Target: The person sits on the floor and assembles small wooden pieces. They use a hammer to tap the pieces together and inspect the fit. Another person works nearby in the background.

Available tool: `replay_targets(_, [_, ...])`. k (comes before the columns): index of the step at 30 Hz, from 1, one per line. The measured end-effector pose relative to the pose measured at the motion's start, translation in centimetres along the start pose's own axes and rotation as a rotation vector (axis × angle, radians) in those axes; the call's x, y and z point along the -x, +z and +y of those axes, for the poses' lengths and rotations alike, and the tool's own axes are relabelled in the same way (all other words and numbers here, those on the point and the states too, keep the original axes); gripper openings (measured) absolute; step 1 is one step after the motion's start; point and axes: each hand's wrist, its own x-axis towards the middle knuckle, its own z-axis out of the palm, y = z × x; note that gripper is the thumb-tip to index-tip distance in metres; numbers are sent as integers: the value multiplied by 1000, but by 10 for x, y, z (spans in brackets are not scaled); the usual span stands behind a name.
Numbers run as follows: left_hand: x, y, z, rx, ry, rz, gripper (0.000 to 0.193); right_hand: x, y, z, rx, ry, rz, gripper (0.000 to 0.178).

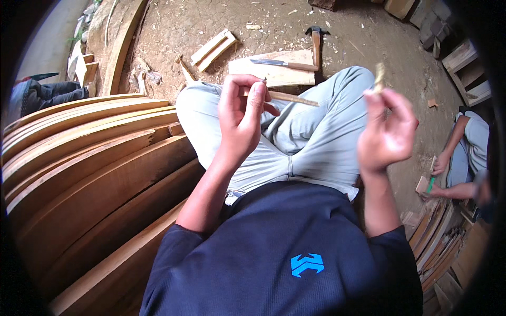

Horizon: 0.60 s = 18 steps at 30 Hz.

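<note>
My left hand [245, 108] is closed around a thin wooden stick [293, 98], whose free end points right above my lap. A small dark tip shows at its thumb and forefinger, too small to name. My right hand [389, 126], smeared a little by motion, pinches a short pale piece of wood [379, 76] that stands upright from the fingertips. Beyond my crossed legs lies a flat wooden board [274, 75] on the ground. On it rest a knife [284, 64] with a wooden handle and, at the right edge, a hammer [316, 45].
Long stacked planks [95, 152] fill the left side. A grooved wood block [213, 50] and scattered chips lie on the dirt floor. At the right, another person's hands [436, 166] hold a wooden piece and something green. Wood strips [437, 237] are piled lower right.
</note>
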Motion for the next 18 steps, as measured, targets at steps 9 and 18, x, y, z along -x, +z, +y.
replay_targets(9, [-13, -16, 0, 415, -318, 108, 18, -109, -15, 91, 608, 0, -210, 48])
replay_targets(18, [-21, -33, 2, 469, -223, 26, 36, -6, 31, -4, -475, 1022, -1280, 43])
